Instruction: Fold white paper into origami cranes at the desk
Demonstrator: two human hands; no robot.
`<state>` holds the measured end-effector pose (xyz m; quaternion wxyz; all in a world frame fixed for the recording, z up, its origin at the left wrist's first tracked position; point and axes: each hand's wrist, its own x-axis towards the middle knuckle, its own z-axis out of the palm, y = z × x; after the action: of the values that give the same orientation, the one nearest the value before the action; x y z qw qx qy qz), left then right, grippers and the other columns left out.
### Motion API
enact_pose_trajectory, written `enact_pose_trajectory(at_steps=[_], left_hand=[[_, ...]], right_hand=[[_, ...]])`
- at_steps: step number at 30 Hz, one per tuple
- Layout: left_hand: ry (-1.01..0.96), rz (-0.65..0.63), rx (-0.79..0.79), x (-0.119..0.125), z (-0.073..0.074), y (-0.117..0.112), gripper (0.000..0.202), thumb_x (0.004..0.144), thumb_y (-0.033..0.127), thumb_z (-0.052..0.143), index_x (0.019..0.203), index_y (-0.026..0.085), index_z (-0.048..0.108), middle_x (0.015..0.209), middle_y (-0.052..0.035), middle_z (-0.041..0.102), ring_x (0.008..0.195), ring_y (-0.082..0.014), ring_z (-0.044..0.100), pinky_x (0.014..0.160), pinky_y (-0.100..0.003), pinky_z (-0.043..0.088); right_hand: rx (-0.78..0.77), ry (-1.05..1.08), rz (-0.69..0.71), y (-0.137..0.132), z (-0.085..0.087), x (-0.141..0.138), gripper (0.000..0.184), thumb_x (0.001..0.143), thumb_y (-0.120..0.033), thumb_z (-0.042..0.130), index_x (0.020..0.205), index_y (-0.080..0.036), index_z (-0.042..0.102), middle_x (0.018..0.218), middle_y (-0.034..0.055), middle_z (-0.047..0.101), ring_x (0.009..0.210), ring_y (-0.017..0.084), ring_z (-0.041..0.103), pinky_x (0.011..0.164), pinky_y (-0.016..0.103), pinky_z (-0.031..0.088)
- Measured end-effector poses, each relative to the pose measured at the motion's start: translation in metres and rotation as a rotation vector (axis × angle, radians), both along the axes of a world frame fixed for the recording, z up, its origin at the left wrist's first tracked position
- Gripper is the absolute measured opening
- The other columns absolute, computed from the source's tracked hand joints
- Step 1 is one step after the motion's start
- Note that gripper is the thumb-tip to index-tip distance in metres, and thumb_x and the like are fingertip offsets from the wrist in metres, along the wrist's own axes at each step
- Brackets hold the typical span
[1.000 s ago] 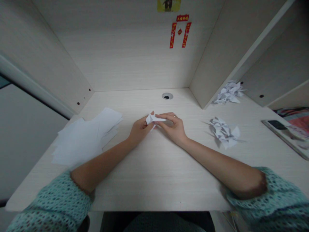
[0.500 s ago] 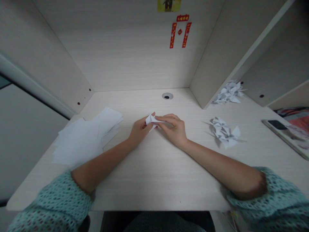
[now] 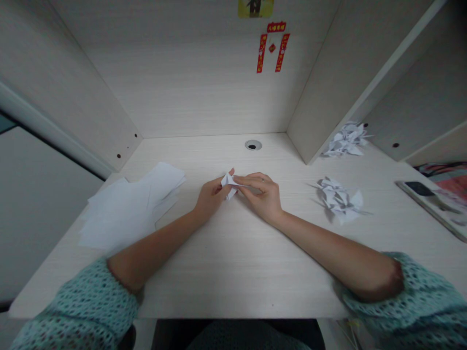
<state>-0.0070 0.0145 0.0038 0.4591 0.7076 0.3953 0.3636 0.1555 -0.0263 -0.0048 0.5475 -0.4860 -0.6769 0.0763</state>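
Between my two hands, above the middle of the desk, is a small piece of folded white paper (image 3: 228, 181) with pointed flaps, like an origami figure. My left hand (image 3: 211, 197) pinches its left side between thumb and fingers. With thumb and forefinger, my right hand (image 3: 263, 193) grips a narrow point on its right side. Part of the paper is hidden behind the fingers. To the right lies a small heap of folded paper figures (image 3: 339, 199). Left of my left hand is a spread stack of white paper sheets (image 3: 127, 209).
Another heap of folded paper figures (image 3: 348, 139) sits by the upright divider (image 3: 324, 97). A phone (image 3: 419, 188) rests on a flat item at the far right. A round cable hole (image 3: 253, 145) is near the back panel, which bears red stickers (image 3: 261, 53).
Both hands stay nearly in place. The folded paper has tilted slightly, and its lower flap shows a little more beneath the fingers.
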Motion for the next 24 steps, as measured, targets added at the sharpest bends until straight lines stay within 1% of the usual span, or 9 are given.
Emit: enact_pose_trajectory(at_steps=[5, 9, 12, 17, 20, 22, 24], left_hand=[[-0.037, 0.001, -0.045, 0.0013, 0.0015, 0.0, 0.05, 0.08, 0.036, 0.055, 0.126, 0.016, 0.059, 0.081, -0.0003, 0.067, 0.073, -0.0134, 0.055, 0.061, -0.022, 0.041], [-0.074, 0.003, -0.063, 0.002, 0.0027, 0.0001, 0.052, 0.078, 0.035, 0.057, 0.127, 0.018, 0.057, 0.089, 0.0004, 0.069, 0.079, -0.0144, 0.058, 0.07, -0.025, 0.045], [-0.09, 0.004, -0.064, 0.0019, 0.0024, 0.0007, 0.052, 0.078, 0.035, 0.057, 0.128, 0.019, 0.056, 0.087, 0.0016, 0.069, 0.079, -0.0145, 0.058, 0.073, -0.026, 0.045], [-0.082, 0.013, -0.056, 0.0013, 0.0024, 0.0007, 0.05, 0.08, 0.032, 0.056, 0.128, 0.019, 0.056, 0.081, 0.003, 0.067, 0.077, -0.0131, 0.057, 0.07, -0.024, 0.044], [-0.067, 0.025, -0.04, 0.0014, 0.0024, 0.0, 0.048, 0.081, 0.033, 0.055, 0.127, 0.019, 0.058, 0.077, 0.0023, 0.067, 0.077, -0.0136, 0.058, 0.069, -0.024, 0.045], [-0.053, 0.031, -0.029, 0.0016, 0.0019, -0.0007, 0.048, 0.081, 0.034, 0.055, 0.127, 0.018, 0.058, 0.078, 0.0015, 0.068, 0.077, -0.0138, 0.059, 0.068, -0.024, 0.046], [-0.051, 0.045, -0.019, 0.0018, 0.0013, -0.0018, 0.053, 0.081, 0.035, 0.057, 0.131, 0.018, 0.053, 0.083, 0.0011, 0.07, 0.075, -0.0128, 0.06, 0.068, -0.023, 0.047]], right_hand=[[0.027, -0.028, 0.001, -0.0007, 0.0003, -0.0006, 0.02, 0.083, -0.024, 0.064, 0.099, -0.034, 0.072, 0.099, -0.0021, 0.074, 0.085, 0.018, 0.067, 0.079, 0.037, 0.051], [0.043, -0.054, 0.01, -0.0017, 0.0009, 0.0, 0.021, 0.084, -0.023, 0.064, 0.1, -0.035, 0.072, 0.101, -0.0027, 0.074, 0.087, 0.018, 0.067, 0.079, 0.038, 0.051], [0.063, -0.084, 0.019, -0.0016, 0.0007, 0.0008, 0.023, 0.084, -0.023, 0.063, 0.101, -0.035, 0.071, 0.102, -0.003, 0.073, 0.088, 0.018, 0.067, 0.08, 0.038, 0.05], [0.069, -0.099, 0.02, -0.0015, 0.001, 0.0001, 0.024, 0.084, -0.023, 0.063, 0.103, -0.036, 0.07, 0.104, -0.0032, 0.073, 0.089, 0.018, 0.066, 0.08, 0.038, 0.05], [0.049, -0.077, 0.013, -0.0017, 0.0023, -0.001, 0.022, 0.083, -0.025, 0.064, 0.103, -0.035, 0.07, 0.101, -0.0019, 0.074, 0.088, 0.018, 0.066, 0.08, 0.037, 0.05], [0.038, -0.056, 0.009, -0.0015, 0.0031, -0.0012, 0.021, 0.083, -0.028, 0.065, 0.102, -0.034, 0.071, 0.099, -0.0013, 0.074, 0.087, 0.018, 0.066, 0.08, 0.037, 0.05], [0.024, -0.022, 0.0, -0.0008, 0.0036, -0.0008, 0.019, 0.082, -0.03, 0.066, 0.1, -0.034, 0.072, 0.096, -0.0011, 0.075, 0.086, 0.019, 0.066, 0.081, 0.037, 0.05]])
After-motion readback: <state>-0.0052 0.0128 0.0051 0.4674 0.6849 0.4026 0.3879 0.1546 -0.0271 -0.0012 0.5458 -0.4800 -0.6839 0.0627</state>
